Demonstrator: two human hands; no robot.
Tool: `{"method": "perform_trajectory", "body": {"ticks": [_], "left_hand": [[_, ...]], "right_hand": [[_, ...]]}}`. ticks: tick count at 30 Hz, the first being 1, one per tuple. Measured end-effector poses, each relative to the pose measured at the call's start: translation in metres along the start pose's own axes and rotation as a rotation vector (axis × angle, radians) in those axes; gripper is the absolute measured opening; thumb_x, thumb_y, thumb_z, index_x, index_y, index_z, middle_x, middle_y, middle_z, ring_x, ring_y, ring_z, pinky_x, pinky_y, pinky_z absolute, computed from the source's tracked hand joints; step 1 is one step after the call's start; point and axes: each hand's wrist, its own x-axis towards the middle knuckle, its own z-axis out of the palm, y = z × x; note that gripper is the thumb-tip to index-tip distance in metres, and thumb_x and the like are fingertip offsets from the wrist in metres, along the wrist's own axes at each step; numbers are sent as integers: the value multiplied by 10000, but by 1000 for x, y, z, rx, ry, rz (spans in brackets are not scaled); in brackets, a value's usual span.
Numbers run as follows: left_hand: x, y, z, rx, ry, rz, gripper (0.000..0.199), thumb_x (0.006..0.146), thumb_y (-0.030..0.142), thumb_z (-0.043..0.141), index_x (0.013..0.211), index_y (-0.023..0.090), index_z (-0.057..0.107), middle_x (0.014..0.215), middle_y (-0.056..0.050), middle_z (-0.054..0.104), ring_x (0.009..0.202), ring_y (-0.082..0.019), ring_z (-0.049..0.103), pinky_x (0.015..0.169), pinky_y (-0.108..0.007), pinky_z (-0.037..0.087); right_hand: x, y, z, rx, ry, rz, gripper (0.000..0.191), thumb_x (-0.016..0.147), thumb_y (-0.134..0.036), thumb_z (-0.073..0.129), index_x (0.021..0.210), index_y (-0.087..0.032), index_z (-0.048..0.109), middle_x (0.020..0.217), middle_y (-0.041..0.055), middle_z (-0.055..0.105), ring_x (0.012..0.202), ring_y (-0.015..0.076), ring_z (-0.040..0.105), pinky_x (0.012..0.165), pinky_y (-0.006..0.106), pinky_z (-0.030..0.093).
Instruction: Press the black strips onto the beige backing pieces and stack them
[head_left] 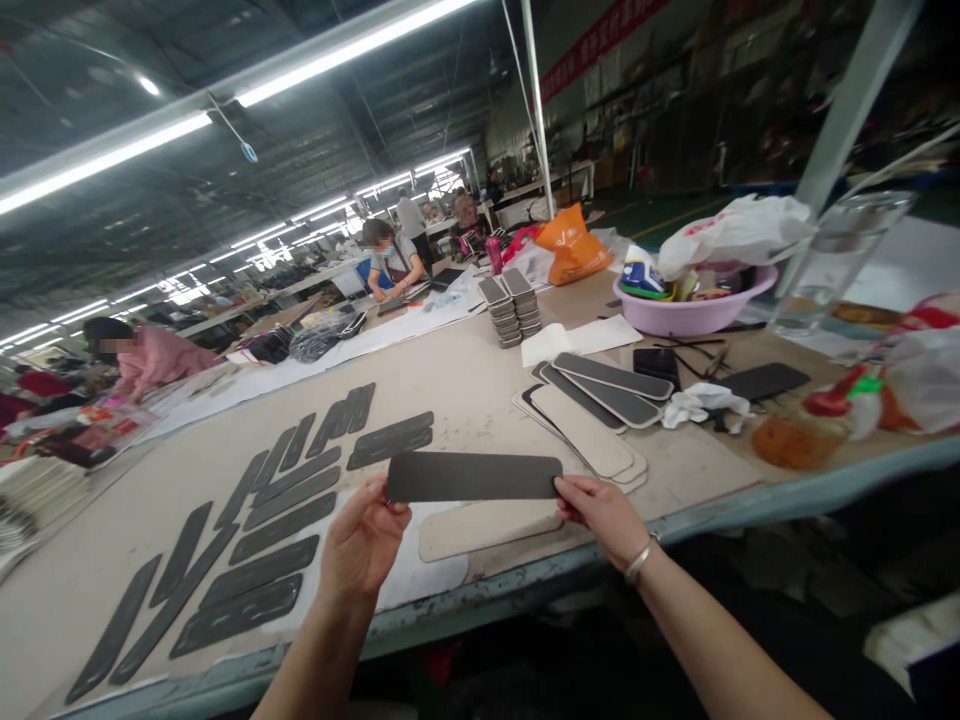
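Between my two hands a dark, flat, rounded strip (474,477) is stretched level above the table's front edge. My left hand (367,530) pinches its left end, and my right hand (600,508), with a bracelet on the wrist, pinches its right end. Beneath the strip lies a beige rounded panel (487,528), partly hidden by it, on a white sheet (431,575). To the left, several dark strips (274,525) are spread in loose rows. Right of the strip, beige and dark panels (585,430) lie fanned over one another.
Stacked panels (510,308) stand further back. A pink basin (697,312) with bags and bottles, a clear tumbler (836,265), a jar of amber liquid (795,435) and crumpled tissue (705,402) occupy the right side. Other people work at tables behind.
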Motion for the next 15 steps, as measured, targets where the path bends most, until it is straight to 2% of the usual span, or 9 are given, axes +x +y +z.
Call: {"method": "perform_trajectory", "body": {"ticks": [4,9,12,15], "left_hand": [[4,-21,-31,268,124,6,191,617,230,740,714,153,594,606,57,521,502,-29,439,464,-137,343],[9,-51,-76,606,225,-15,312,576,385,751,715,144,611,479,76,437,432,-38,353,416,-166,241],[10,-65,-100,949,214,-31,407,596,527,671,727,144,628,447,70,426,415,-62,349,412,-193,237],[12,-74,-113,1129,182,-55,433,609,567,618,702,145,640,462,45,478,425,-87,394,422,-210,267]], "right_hand": [[3,-3,-7,-196,28,-59,318,660,-469,642,729,-158,648,517,-34,557,521,111,534,590,250,471],[10,10,-6,-582,79,-120,316,684,-386,596,922,-178,599,533,-46,605,512,133,567,564,259,416],[16,22,-3,-777,111,-155,269,682,-355,587,895,-197,541,569,-50,629,558,132,582,578,250,393],[19,29,-1,-926,139,-179,205,688,-338,575,838,-209,518,596,-47,640,612,139,591,598,252,373]]}}
